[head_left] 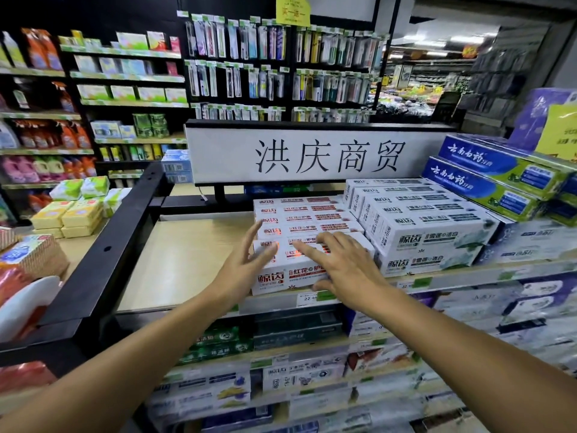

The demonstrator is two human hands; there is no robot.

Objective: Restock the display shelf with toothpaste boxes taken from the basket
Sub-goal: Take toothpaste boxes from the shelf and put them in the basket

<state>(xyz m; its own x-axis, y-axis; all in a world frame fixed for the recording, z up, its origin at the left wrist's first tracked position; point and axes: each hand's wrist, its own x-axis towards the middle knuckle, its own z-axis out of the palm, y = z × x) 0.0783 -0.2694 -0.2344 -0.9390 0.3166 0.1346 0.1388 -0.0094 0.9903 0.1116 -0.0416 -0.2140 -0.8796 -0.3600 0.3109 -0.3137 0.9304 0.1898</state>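
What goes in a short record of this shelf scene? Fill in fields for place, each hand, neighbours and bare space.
Place: display shelf under a white sign
Left hand: open, fingers straight, at the left end of the red-print toothpaste boxes
Right hand: open, fingers spread on top of the front boxes
Neighbours: white-green boxes to the right, blue-green boxes beyond
Bare space: shelf board left of the stack
Basket: not in view
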